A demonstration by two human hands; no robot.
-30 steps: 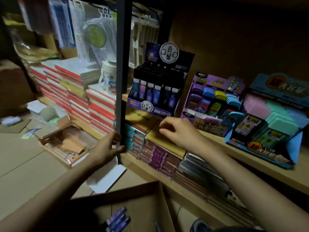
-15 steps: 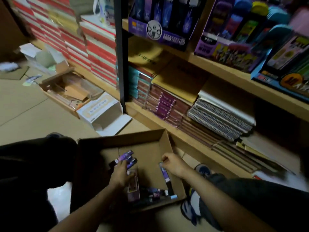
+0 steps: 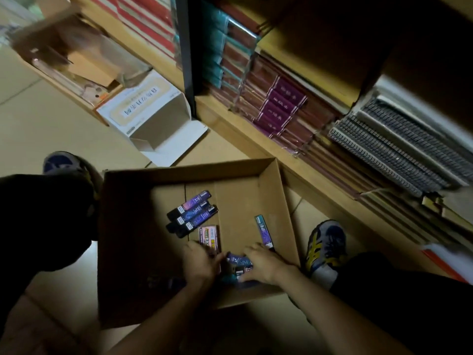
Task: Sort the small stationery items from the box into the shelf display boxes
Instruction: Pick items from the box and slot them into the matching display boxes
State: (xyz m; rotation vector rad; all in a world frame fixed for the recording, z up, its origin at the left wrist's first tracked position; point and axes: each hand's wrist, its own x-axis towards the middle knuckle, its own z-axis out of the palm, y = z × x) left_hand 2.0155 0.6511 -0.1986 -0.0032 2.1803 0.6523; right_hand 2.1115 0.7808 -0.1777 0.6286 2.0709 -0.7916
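White carton (image 3: 153, 111) lay open on the floor, far left. Cardboard box (image 3: 279, 201) sat near you. Three purple sticks (image 3: 192, 213) lay side by side inside, mid-left. Pink pack (image 3: 209, 238) lay just right of them. Your left hand (image 3: 198, 265) touched its near end, fingers curled; grip can't be told. Loose sticks (image 3: 239, 261) lay between your hands. Your right hand (image 3: 261, 265) lay over them, fingers bent; hold can't be told. Teal-tipped stick (image 3: 263, 233) lay alone just beyond. Notebooks (image 3: 384, 149) filled the shelf, right.

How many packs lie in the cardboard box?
7: three packs side by side in the box centre, a pink pack by the left hand, a teal-tipped pack near the right wall, two beside the right hand. More may hide under the hands.
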